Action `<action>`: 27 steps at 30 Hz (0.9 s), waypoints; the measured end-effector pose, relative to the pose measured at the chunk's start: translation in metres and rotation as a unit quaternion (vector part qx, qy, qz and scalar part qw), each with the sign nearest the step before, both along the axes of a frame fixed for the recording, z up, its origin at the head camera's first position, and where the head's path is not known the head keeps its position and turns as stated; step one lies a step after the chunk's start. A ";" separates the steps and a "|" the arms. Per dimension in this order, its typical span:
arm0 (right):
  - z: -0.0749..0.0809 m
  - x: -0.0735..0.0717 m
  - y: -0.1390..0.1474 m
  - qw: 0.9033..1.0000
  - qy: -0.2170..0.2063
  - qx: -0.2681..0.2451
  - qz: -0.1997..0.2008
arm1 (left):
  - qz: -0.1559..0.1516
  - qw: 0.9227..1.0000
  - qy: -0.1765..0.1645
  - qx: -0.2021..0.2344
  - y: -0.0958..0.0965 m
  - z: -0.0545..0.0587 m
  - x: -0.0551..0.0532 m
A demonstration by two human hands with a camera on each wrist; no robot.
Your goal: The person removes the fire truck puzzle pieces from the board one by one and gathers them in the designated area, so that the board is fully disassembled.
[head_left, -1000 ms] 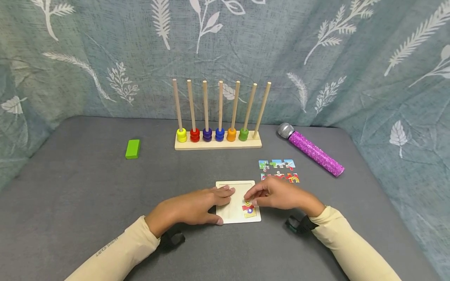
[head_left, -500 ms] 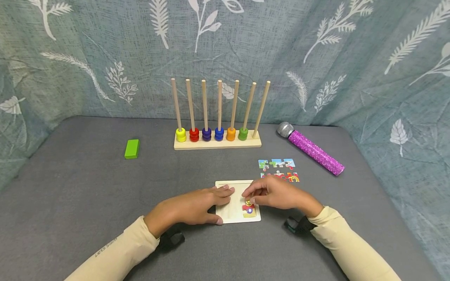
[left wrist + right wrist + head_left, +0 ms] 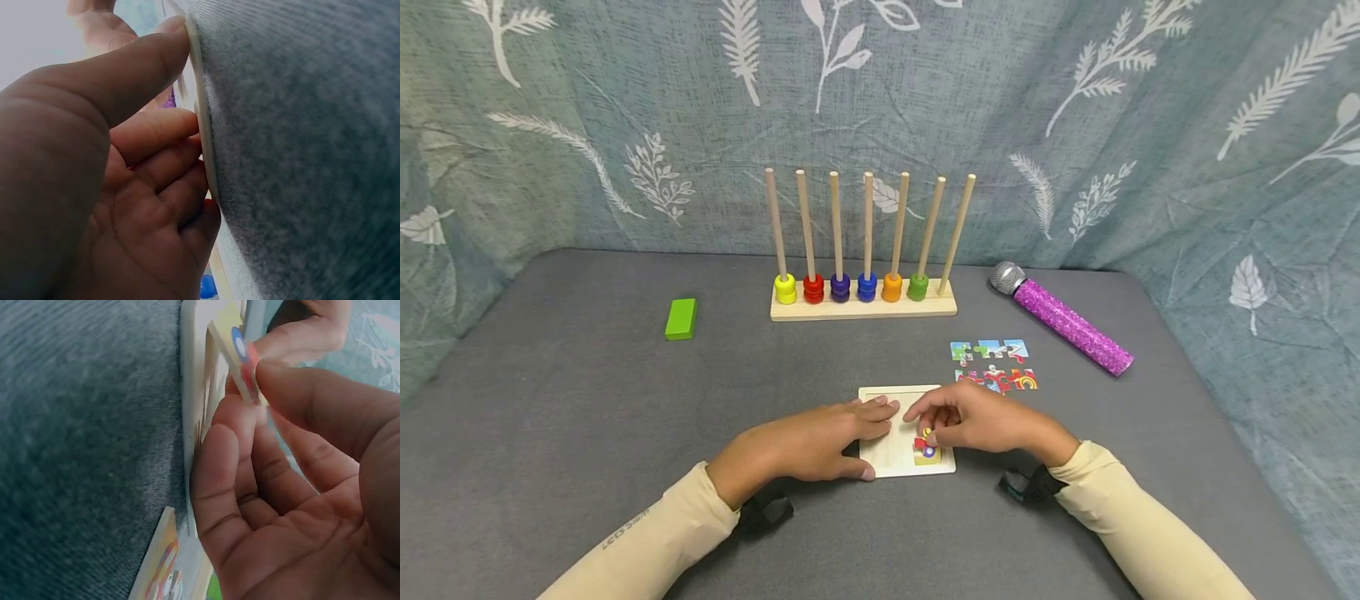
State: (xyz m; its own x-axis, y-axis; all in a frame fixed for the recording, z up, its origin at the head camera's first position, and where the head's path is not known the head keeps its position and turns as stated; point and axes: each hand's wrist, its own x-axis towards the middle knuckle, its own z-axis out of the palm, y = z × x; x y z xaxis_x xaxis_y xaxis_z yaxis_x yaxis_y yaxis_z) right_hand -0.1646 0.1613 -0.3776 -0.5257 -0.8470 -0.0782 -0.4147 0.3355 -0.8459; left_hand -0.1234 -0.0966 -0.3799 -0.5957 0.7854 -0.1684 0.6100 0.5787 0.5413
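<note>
My left hand (image 3: 820,437) rests on the left side of a shallow wooden puzzle tray (image 3: 891,458), fingers spread over it. In the left wrist view its thumb and fingertips meet the tray's edge (image 3: 202,94). My right hand (image 3: 992,422) pinches a puzzle piece (image 3: 928,454) over the tray's right part. Red, yellow and blue-purple show on this piece. The right wrist view has the puzzle piece (image 3: 234,353) tilted up from the tray, between thumb and fingers. Behind the right hand lie several loose puzzle pieces (image 3: 991,350) in two rows.
A wooden peg stand (image 3: 865,308) with coloured beads stands at the back. To its right lies a glittery purple microphone (image 3: 1071,325); a green block (image 3: 681,319) lies at the left. A patterned cloth (image 3: 700,100) hangs behind the grey table (image 3: 587,400).
My right hand has shifted slightly left and toward me. The puzzle piece, lying flat in the tray before, is now tilted up in its fingers. My left hand has stayed put.
</note>
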 end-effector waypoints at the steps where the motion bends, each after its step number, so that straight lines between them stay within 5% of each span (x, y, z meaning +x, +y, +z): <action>1: 0.000 0.000 0.000 1.000 0.001 0.003 0.003 | 0.001 1.000 -0.001 0.000 0.000 0.000 0.000; 11: 0.001 0.001 0.004 0.999 0.015 0.000 0.038 | 0.005 1.000 -0.001 -0.003 -0.001 0.001 0.001; 27: 0.014 -0.003 0.028 0.998 0.006 -0.017 -0.054 | 0.010 1.000 -0.001 -0.004 -0.001 0.001 0.001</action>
State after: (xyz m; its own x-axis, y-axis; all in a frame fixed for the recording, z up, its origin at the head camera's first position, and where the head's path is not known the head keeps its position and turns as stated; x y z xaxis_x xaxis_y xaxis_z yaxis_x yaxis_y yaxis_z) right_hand -0.1675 0.1894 -0.3632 -0.6146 -0.7876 -0.0432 -0.3887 0.3501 -0.8523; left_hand -0.1220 -0.0973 -0.3793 -0.6108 0.7723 -0.1746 0.5978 0.5944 0.5378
